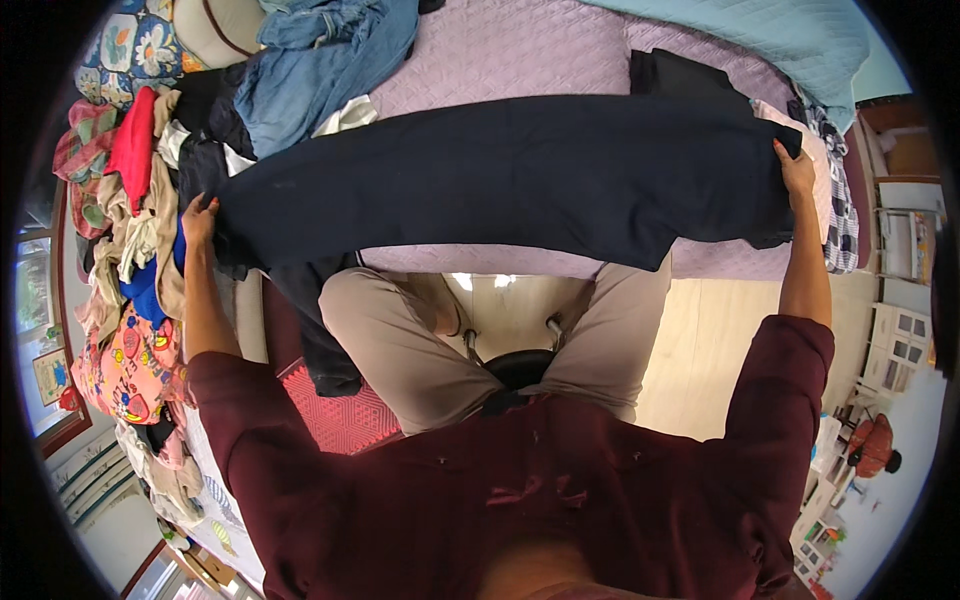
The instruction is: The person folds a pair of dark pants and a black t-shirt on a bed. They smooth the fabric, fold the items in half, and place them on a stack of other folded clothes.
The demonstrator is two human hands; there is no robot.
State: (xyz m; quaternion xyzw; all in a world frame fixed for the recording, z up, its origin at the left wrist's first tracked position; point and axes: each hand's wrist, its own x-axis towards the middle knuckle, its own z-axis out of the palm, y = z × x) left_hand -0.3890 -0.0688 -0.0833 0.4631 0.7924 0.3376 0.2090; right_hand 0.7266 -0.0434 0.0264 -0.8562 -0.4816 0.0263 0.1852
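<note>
Head view: dark garment (480, 180) stretched sideways over lilac quilt (520, 50); left end pinched by left hand (200, 221), right end pinched by right hand (797, 172).

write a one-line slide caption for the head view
Left hand and right hand hold a long dark garment outstretched over a lilac quilted cover, with heaped clothes to the left.

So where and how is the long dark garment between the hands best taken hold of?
Probably at the two short ends of the long dark garment, coming from the outer sides: left hand on the left end, right hand on the right, as they hold it here. It is soft cloth stretched crosswise, so pinching both ends should limit sagging between.
</note>
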